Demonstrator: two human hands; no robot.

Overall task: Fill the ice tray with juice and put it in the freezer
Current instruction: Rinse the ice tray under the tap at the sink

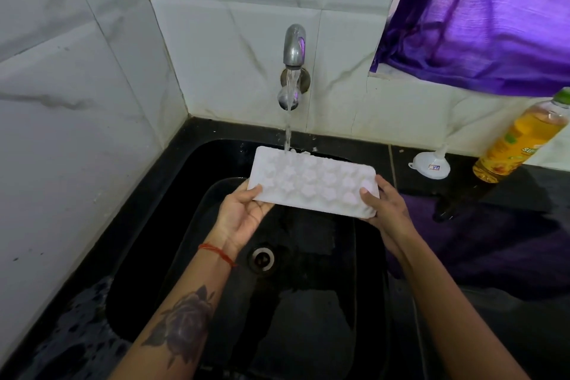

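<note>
Left hand (243, 213), right hand (387, 207) grip ice tray (311, 183) under tap (294, 46).

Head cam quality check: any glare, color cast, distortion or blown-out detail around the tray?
Head view: wide-angle bending curves the wall tiles at the edges; the purple curtain glows backlit and tints the tap and the wet black counter; the white ice tray, held by the left hand and right hand, is nearly overexposed, cavities faint; the black sink gives mirror-like reflections.
</note>
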